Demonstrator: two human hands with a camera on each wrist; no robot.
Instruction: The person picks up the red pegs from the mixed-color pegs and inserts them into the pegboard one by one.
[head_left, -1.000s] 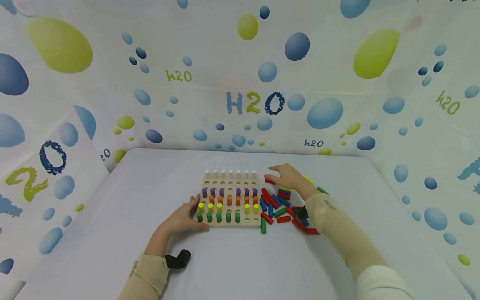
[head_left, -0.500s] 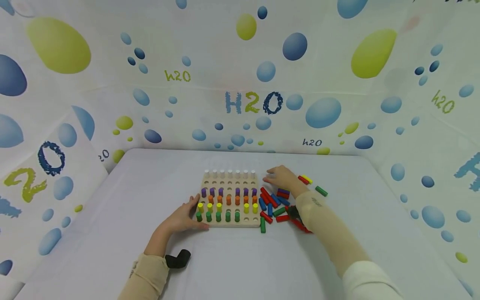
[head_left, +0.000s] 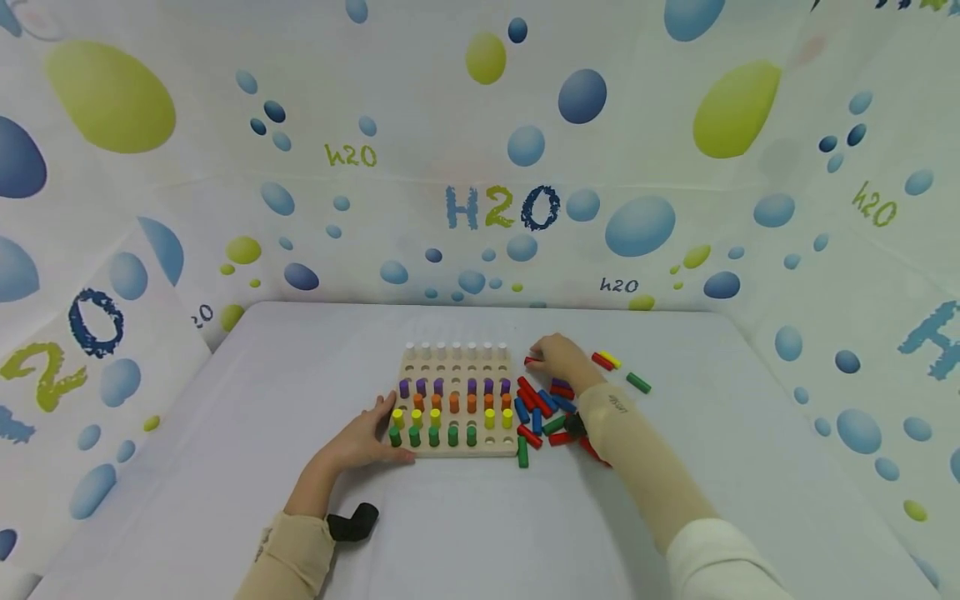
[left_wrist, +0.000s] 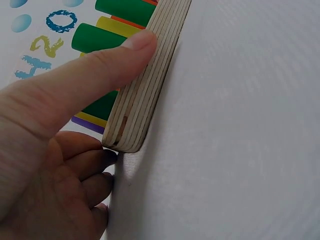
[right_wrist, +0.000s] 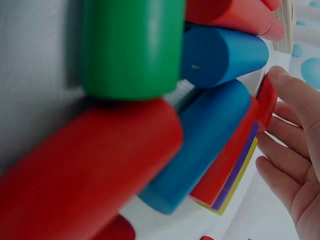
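A wooden pegboard (head_left: pixel 457 454) stands on the white table with rows of white, purple, orange, yellow and green pegs in its holes. My left hand (head_left: pixel 363 437) grips its near left corner. In the left wrist view the thumb (left_wrist: pixel 120 57) presses the layered front edge, while the other fingers bend against the side. Right of the board's far end, my right hand (head_left: pixel 558 358) pinches a red peg (right_wrist: pixel 266 97) between thumb and fingers; in the head view the hand covers most of that peg.
Loose red, blue, green and purple pegs lie heaped beside the board's right edge, among them a green peg (head_left: pixel 522 452) nearest me. Farther right are a yellow peg (head_left: pixel 610 360) next to a red one, and a lone green peg (head_left: pixel 638 382). A patterned cloth backdrop (head_left: pixel 420 125) surrounds the table.
My right hand has shifted slightly left, and its fingers have closed down onto the red peg. The left hand stays at the board's corner. The head view has moved a little.
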